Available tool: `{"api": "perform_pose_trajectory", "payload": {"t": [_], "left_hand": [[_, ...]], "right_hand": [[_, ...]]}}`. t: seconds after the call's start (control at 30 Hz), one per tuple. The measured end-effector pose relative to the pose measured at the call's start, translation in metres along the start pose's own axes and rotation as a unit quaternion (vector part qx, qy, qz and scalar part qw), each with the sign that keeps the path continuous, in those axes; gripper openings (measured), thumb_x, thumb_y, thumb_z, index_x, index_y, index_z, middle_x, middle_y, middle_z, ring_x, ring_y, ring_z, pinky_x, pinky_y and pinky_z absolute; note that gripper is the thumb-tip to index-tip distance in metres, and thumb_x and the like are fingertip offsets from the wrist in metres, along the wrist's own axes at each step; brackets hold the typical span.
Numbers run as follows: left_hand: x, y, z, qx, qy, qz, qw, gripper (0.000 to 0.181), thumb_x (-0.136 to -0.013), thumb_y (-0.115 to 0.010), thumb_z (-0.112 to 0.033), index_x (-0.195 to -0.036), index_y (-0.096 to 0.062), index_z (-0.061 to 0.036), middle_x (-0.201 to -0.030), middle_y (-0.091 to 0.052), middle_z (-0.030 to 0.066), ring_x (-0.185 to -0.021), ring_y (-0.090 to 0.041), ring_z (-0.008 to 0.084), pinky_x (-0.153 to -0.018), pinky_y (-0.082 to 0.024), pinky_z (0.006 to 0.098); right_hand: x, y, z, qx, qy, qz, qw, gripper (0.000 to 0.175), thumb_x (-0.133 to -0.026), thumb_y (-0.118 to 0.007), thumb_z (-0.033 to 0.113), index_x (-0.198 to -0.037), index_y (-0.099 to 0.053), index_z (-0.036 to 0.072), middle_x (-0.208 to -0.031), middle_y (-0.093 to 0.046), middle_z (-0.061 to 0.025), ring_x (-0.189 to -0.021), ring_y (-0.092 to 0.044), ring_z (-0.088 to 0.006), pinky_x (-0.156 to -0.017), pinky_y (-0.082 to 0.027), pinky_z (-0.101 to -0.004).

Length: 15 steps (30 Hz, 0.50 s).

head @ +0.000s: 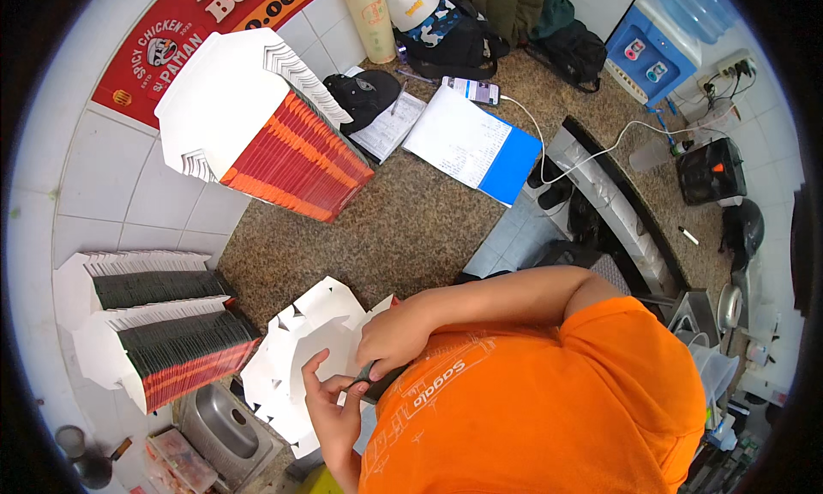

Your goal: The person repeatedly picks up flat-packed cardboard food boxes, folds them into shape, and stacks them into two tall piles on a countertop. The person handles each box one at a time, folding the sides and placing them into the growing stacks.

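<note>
An unfolded paperboard food box point(283, 359), white inside with a dark and red outer face, lies against the front of my orange shirt. My right hand point(392, 339) reaches over it from above, its fingers closed on a dark edge of the box. Just below, my left hand point(334, 407) holds the same edge between thumb and index finger, its other fingers spread. A tall stack of nested red and orange boxes point(302, 159) stands on the granite counter. Two more rows of box blanks point(186, 339), black and red, are at the left by the tiled wall.
A notebook point(460, 137), a black cap point(363, 98) and a charging phone point(471, 90) lie on the brown granite counter point(386, 237). A white cable crosses a gap to the water dispenser side. A steel sink point(225, 420) and a plastic-wrapped container point(183, 458) are at lower left.
</note>
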<state>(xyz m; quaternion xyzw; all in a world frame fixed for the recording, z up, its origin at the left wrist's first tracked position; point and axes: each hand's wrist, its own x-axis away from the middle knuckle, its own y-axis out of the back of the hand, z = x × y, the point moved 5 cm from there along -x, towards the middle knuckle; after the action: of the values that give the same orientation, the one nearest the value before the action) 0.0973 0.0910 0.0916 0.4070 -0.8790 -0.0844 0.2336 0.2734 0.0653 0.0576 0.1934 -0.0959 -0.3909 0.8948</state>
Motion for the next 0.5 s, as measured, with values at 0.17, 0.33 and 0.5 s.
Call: {"api": "perform_pose_trajectory", "payload": {"t": [0.17,0.33,0.5], "left_hand": [[-0.001,0.013,-0.006,-0.168,-0.236,-0.305,0.907,0.080,-0.082,-0.089,-0.019,-0.147,-0.046,0.0000,-0.157,-0.043,0.0253,-0.147,-0.041,0.0385,-0.122,-0.029,0.0515],[-0.021,-0.019,-0.005,-0.143,-0.252,-0.173,0.941,0.095,-0.075,-0.091,-0.028,-0.153,-0.041,-0.0054,-0.159,-0.035,0.0205,-0.149,-0.035,0.0373,-0.125,-0.025,0.0530],[-0.013,-0.007,0.014,0.021,-0.227,-0.245,0.942,0.095,-0.074,-0.094,-0.033,-0.148,-0.039,-0.0107,-0.139,-0.044,0.0160,-0.136,-0.045,0.0348,-0.116,-0.037,0.0508]], "right_hand": [[-0.006,0.007,-0.024,-0.107,-0.015,-0.243,0.964,0.033,-0.100,-0.067,0.028,-0.091,-0.071,-0.003,-0.081,-0.072,-0.0215,-0.075,-0.070,-0.0358,-0.073,-0.053,-0.0466],[-0.013,0.002,-0.017,-0.354,-0.049,-0.262,0.896,0.030,-0.109,-0.061,0.027,-0.102,-0.068,-0.002,-0.087,-0.069,-0.0066,-0.085,-0.063,-0.0090,-0.078,-0.053,-0.0311],[0.014,0.023,0.000,0.031,0.008,-0.499,0.866,0.049,-0.105,-0.064,0.039,-0.133,-0.060,-0.001,-0.132,-0.065,-0.0176,-0.122,-0.060,-0.0303,-0.104,-0.045,-0.0473]]}}
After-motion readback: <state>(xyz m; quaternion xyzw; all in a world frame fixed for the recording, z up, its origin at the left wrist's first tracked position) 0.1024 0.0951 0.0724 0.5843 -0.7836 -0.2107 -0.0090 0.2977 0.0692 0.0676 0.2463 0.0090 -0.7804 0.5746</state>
